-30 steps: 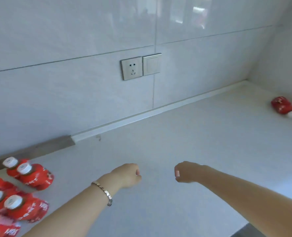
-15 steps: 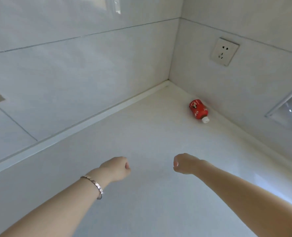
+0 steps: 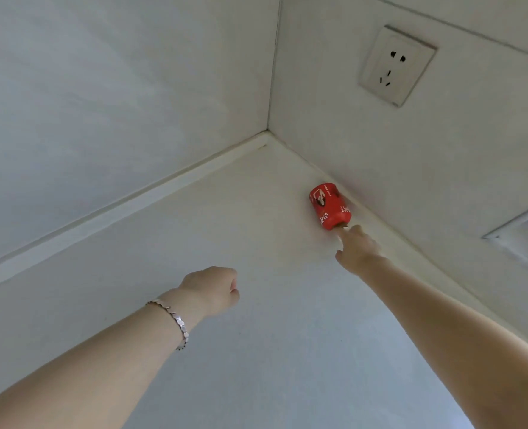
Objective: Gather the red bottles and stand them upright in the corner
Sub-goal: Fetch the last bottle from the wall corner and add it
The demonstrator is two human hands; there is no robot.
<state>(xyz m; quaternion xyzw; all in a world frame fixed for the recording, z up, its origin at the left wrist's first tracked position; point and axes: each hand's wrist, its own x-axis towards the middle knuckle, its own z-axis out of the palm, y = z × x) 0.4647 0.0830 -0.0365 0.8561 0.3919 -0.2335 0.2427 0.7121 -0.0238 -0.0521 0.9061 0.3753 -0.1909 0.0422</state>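
Note:
One red bottle (image 3: 329, 205) lies on its side on the white counter (image 3: 256, 351), against the right wall and a short way out from the corner (image 3: 267, 134). Its base points toward the corner and its cap end toward me. My right hand (image 3: 357, 250) is stretched out to it, with the fingertips pinched around the cap end, which they hide. My left hand (image 3: 211, 289) hovers over the middle of the counter as a loose fist holding nothing, with a silver bracelet (image 3: 176, 323) on its wrist.
Two pale tiled walls meet at the corner, with a raised white strip along their base. A white power socket (image 3: 395, 65) sits on the right wall above the bottle. A window frame edge (image 3: 522, 221) shows at the far right.
The view has swung right, from the group of red bottles at the left toward the corner. My right hand has left its fist near the left hand and reached the lying bottle's cap.

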